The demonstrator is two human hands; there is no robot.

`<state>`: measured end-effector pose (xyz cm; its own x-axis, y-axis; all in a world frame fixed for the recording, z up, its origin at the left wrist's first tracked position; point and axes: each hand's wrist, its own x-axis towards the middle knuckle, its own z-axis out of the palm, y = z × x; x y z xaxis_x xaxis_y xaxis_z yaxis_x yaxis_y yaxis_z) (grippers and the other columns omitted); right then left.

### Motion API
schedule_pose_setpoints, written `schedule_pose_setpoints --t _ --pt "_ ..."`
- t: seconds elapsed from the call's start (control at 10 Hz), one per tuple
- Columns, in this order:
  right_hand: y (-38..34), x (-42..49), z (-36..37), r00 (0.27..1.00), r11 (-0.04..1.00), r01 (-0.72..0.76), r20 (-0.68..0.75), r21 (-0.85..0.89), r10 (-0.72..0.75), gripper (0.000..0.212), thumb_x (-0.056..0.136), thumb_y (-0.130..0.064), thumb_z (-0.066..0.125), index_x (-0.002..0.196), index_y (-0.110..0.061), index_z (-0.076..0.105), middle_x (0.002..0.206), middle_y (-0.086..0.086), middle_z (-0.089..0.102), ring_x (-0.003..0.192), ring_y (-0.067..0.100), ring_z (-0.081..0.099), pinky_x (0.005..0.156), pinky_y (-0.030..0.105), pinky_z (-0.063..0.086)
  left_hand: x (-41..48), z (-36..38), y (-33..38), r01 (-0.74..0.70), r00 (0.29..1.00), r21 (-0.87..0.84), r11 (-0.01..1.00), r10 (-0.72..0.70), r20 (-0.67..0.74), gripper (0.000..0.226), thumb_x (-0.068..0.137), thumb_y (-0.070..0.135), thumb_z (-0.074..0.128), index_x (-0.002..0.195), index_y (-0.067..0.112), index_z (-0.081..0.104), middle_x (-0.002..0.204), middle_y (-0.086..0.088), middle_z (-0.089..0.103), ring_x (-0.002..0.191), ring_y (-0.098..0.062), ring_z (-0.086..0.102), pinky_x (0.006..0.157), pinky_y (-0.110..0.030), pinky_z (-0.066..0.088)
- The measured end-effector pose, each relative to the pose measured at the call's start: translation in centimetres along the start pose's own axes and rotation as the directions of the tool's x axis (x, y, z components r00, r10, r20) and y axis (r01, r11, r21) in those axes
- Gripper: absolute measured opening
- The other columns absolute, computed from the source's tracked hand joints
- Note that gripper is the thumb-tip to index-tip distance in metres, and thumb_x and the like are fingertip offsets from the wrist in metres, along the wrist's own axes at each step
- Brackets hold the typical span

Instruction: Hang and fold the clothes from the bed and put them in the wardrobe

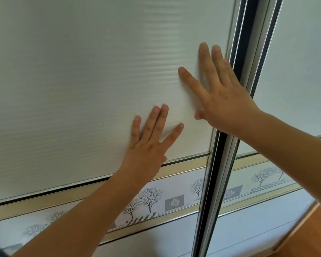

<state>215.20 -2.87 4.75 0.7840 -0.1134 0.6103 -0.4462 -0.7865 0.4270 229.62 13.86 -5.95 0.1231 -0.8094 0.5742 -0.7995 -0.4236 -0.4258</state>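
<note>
A white ribbed sliding wardrobe door (82, 80) fills most of the view. My left hand (148, 143) lies flat on its panel, fingers spread, just above the gold horizontal rail. My right hand (220, 93) is pressed flat higher up, its outer fingers at the door's metal edge frame (228, 127). Neither hand holds anything. A dark narrow gap runs between this door and the second sliding door (296, 71) on the right. No clothes and no bed are in view.
A decorative band with grey trees (152, 199) crosses both doors below the gold rail (100, 186). Wooden floor (313, 234) shows at the lower right corner, beside the door's bottom track.
</note>
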Motion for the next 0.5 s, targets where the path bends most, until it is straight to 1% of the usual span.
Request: schedule_pose_setpoints --t 0.1,0.2,0.3,0.4,0.5 --pt "-0.1 -0.4 -0.2 0.999 0.999 -0.018 0.027 0.051 0.017 0.120 0.081 -0.026 0.081 0.161 -0.024 -0.008 0.162 0.028 -0.021 0.150 0.048 -0.016 0.122 0.061 0.010 -0.3 -0.6 -0.5 -0.055 0.998 -0.053 0.997 0.056 0.007 0.108 0.074 0.041 0.078 0.161 0.029 0.013 0.166 -0.020 -0.010 0.154 -0.036 -0.009 0.121 -0.062 0.004" --pt "-0.8 -1.6 -0.6 0.998 0.978 -0.051 0.041 0.200 0.044 0.102 0.086 -0.030 0.076 0.161 -0.030 0.007 0.166 0.016 -0.017 0.153 0.039 -0.012 0.119 0.056 0.026 -1.4 -1.1 -0.8 -0.099 0.995 -0.228 0.969 0.093 -0.036 0.094 0.079 0.036 0.075 0.158 0.027 0.026 0.167 -0.016 0.001 0.155 -0.033 -0.003 0.122 -0.057 0.013" --pt "-1.9 -3.5 -0.6 0.997 0.928 -0.049 -0.036 0.370 0.067 0.068 0.088 -0.030 0.072 0.150 -0.027 0.042 0.162 0.014 0.017 0.147 0.035 0.024 0.102 0.052 0.048 -3.3 -1.7 -1.3 -0.037 0.999 -0.530 0.847 0.043 -0.001 0.071 0.087 0.031 0.071 0.151 0.032 0.040 0.161 0.000 0.029 0.149 -0.020 0.024 0.113 -0.047 0.040" --pt "-3.1 -6.2 -0.8 0.992 0.858 -0.124 0.032 0.498 0.125 0.045 0.092 -0.034 0.064 0.135 -0.025 0.057 0.138 0.004 0.047 0.113 0.021 0.057 0.082 0.046 0.057 -5.8 -2.3 -2.5 0.200 0.967 -0.695 0.691 -0.026 0.252 0.056 0.094 0.041 0.063 0.146 0.045 0.041 0.142 0.017 0.046 0.129 -0.003 0.041 0.108 -0.032 0.042" --pt "-4.6 -8.1 -0.9 0.928 0.838 -0.324 0.318 0.439 0.192 0.040 0.091 -0.053 0.054 0.127 -0.036 0.059 0.110 -0.012 0.063 0.091 0.010 0.064 0.083 0.040 0.056 -7.4 -2.0 -5.2 0.273 0.936 -0.711 0.648 -0.007 0.353 0.044 0.095 0.044 0.062 0.137 0.041 0.050 0.124 0.017 0.057 0.109 -0.001 0.054 0.100 -0.029 0.047"
